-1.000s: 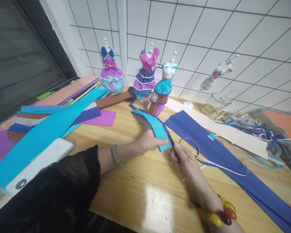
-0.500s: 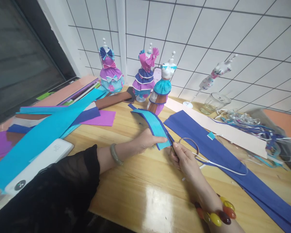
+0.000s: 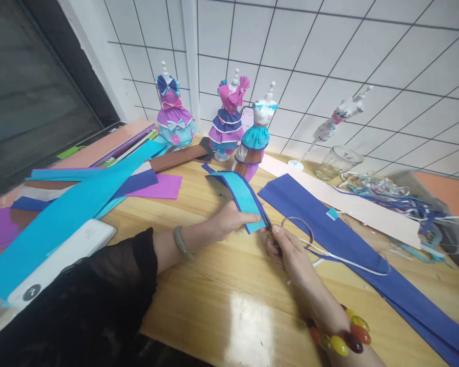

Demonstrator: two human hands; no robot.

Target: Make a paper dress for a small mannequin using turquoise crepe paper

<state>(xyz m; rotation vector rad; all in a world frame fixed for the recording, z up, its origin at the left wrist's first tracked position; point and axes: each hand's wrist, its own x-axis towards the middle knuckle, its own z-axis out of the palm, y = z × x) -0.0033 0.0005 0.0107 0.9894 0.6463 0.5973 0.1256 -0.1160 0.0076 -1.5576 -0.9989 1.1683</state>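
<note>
Between the thumb and fingers of my left hand [image 3: 229, 219] is a turquoise paper strip [image 3: 241, 191] with dark blue edging, curving up and away over the table. My right hand [image 3: 288, 244] grips a pair of scissors [image 3: 299, 219]; one large handle loop shows beside the fingers. The scissor blades lie along the strip's right edge, close to my left thumb, and look nearly closed. Just right of my right hand, a thin white cord [image 3: 352, 265] rests on a long dark blue strip [image 3: 329, 237]. A small turquoise square [image 3: 332, 213] lies on that strip.
Several small mannequins stand at the back, including one in a turquoise and brown skirt [image 3: 257, 137] and a tilted undressed one [image 3: 344, 112]. Coloured sheets [image 3: 80, 199] and a white device [image 3: 65, 255] lie left. A glass [image 3: 338, 163] and a bin of ribbon scraps [image 3: 436, 188] are right.
The scissor blades have closed together along the strip's edge. My left hand and the strip have shifted very slightly; the rest is unchanged.
</note>
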